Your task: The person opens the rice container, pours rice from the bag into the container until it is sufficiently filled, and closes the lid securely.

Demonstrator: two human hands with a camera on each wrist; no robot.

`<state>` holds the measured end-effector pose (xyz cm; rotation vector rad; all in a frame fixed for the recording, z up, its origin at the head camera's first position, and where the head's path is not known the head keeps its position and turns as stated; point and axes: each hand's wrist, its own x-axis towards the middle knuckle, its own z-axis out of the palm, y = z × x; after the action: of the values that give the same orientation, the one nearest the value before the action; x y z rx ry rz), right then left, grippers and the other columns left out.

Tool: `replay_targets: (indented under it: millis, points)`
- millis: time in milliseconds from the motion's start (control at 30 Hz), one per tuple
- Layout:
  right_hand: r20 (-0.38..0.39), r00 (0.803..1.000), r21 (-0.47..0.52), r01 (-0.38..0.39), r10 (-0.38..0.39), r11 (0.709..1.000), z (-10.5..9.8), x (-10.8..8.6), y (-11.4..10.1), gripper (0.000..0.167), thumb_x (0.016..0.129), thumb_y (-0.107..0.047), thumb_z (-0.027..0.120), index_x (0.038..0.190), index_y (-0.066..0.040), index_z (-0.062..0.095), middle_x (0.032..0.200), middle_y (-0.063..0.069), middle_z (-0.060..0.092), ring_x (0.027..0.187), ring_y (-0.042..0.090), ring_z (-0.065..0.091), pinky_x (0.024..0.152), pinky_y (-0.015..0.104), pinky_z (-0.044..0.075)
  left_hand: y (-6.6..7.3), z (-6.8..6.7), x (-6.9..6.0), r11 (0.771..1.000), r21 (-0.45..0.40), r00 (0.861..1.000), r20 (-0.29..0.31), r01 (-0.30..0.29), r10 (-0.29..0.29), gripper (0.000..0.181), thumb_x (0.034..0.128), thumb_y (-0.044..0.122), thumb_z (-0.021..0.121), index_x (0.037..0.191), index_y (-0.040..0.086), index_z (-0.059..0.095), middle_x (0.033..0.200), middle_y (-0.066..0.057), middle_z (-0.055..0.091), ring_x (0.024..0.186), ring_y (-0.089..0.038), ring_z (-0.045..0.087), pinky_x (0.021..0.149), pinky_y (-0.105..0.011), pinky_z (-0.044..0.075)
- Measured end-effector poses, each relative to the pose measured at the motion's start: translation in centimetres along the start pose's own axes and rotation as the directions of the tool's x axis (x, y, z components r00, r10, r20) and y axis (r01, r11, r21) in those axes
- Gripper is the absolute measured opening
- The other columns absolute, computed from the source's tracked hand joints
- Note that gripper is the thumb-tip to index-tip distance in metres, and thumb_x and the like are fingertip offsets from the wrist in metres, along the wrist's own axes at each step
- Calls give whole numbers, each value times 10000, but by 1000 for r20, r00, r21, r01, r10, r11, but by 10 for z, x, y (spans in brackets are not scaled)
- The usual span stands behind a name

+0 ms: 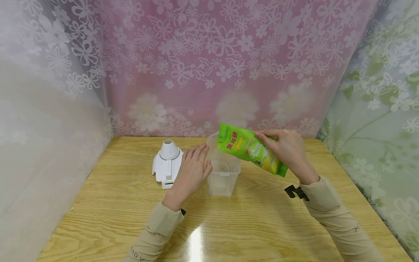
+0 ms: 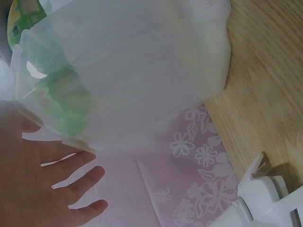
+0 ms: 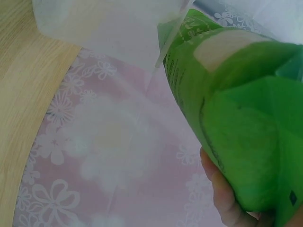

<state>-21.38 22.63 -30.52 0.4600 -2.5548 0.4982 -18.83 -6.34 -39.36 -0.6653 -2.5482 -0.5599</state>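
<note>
My right hand (image 1: 288,147) grips a green printed bag (image 1: 250,149) by its lower part, the thumb on top and fingers beneath. The bag leans down to the left, its top end over a translucent plastic container (image 1: 224,185). A small pale heap, grain-like, lies at the container's bottom. At the container's left side is my left hand (image 1: 194,165), its fingers stretched out. In the left wrist view these fingers (image 2: 78,184) spread beside the rim, and the thumb is close to it. The right wrist view shows the bag (image 3: 236,123) large, with fingers under it.
Left of the container, a white plastic piece (image 1: 168,163) with a cone-shaped spout lies on the wooden table (image 1: 131,218). Flowered curtains hang behind the table (image 1: 196,72) and along both sides.
</note>
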Motion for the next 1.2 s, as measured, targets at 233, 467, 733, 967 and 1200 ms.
replay_targets:
  millis: [233, 467, 733, 967, 1200]
  points:
    - [-30, 998, -41, 47, -49, 998, 0, 1, -2, 285, 944, -387, 706, 1064, -156, 820, 495, 29, 560, 424, 102, 184, 410, 278, 190, 0, 0, 0, 1000, 7, 1000, -5, -13, 13, 481, 1047, 206, 462, 1470, -23, 482, 1522, -163, 474, 1378, -376, 443, 1158, -580, 318]
    - [-45, 995, -68, 86, -89, 994, -1, 3, -6, 267, 934, -371, 722, 1056, -156, 822, 424, -34, 432, 429, 94, 158, 405, 274, 163, -1, 0, 0, 1000, 10, 1000, -3, -10, 10, 482, 1048, 210, 465, 1472, -19, 481, 1521, -162, 476, 1381, -374, 442, 1150, -590, 327]
    - [-56, 991, -78, 118, -122, 990, -1, 4, -8, 231, 930, -345, 734, 1059, -174, 821, 514, 25, 600, 448, 87, 144, 412, 268, 151, -2, 2, -2, 1000, 7, 1000, -8, -6, 6, 482, 1044, 211, 462, 1469, -15, 485, 1520, -160, 479, 1377, -371, 444, 1153, -588, 322]
    - [-67, 985, -65, 155, -160, 986, -1, 5, -8, 214, 930, -327, 736, 1057, -176, 823, 851, 96, 780, 429, 82, 149, 404, 262, 152, -2, 2, -1, 1000, 9, 1000, -22, -19, 19, 480, 1039, 208, 469, 1458, -22, 496, 1513, -162, 486, 1366, -375, 455, 1143, -594, 334]
    - [-61, 979, -63, 192, -196, 979, 0, 4, -7, 232, 932, -323, 735, 1082, -165, 815, 835, 97, 777, 411, 78, 157, 407, 261, 151, -3, 3, 0, 999, 15, 999, -37, -30, 30, 479, 1030, 206, 480, 1446, -30, 506, 1502, -170, 496, 1352, -396, 472, 1133, -601, 347]
